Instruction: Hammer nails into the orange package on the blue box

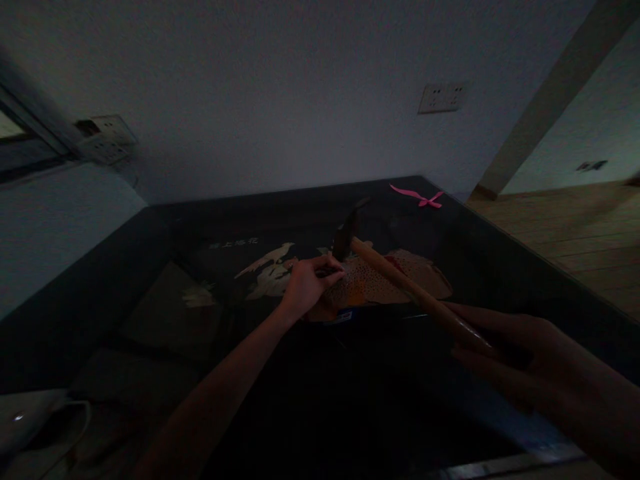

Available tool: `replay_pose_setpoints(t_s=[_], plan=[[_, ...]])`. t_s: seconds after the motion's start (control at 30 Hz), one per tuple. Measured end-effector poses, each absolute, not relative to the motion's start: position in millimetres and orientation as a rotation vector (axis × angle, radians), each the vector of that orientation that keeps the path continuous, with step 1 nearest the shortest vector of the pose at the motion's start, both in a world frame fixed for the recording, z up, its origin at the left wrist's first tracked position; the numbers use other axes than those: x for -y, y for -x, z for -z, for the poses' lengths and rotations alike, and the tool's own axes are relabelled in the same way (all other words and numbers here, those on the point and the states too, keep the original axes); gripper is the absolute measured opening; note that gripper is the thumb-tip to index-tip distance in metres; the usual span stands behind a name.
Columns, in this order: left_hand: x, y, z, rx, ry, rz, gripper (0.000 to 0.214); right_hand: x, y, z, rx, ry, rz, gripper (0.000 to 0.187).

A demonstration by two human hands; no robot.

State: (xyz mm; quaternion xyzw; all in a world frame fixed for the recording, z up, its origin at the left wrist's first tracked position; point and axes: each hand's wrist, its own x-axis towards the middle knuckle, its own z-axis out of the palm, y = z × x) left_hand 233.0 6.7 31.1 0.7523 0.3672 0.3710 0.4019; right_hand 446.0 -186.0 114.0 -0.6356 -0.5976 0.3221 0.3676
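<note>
My right hand [525,353] is wrapped round the wooden handle of a hammer [420,293]. Its dark metal head is just above and beyond the fingertips of my left hand [307,283]. Those fingers are pinched together around something small and dark, too dim to name. Under them lies a brown, flat piece [370,280] dotted with many small dark spots or holes, with orange and red patches. Whether the hammer head touches anything cannot be made out. A small blue and white item [343,316] shows at the near edge of the brown piece.
A dark, glossy tabletop [200,207] with pale bird and flower decoration [270,270] stands against a wall. A pink ribbon-like item [423,198] lies at the far right corner. A white device with a cable [30,417] is at lower left. Wall sockets [443,97] are above.
</note>
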Motion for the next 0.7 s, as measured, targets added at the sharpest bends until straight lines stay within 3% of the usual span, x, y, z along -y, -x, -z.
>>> replay_pose_setpoints(t_s=[0.3, 0.43, 0.7], plan=[[-6, -233, -32, -0.936, -1.931, -0.938, 0.003, 190, -453, -102, 1.365, 1.684, -0.935, 0.045], [-6, -233, -32, -0.963, -1.916, -0.934, 0.003, 188, -449, -103, 1.401, 1.677, -0.91, 0.039], [-7, -237, -33, -0.988, -1.771, -0.982, 0.028, 190, -446, -100, 1.422, 1.692, -0.919, 0.046]])
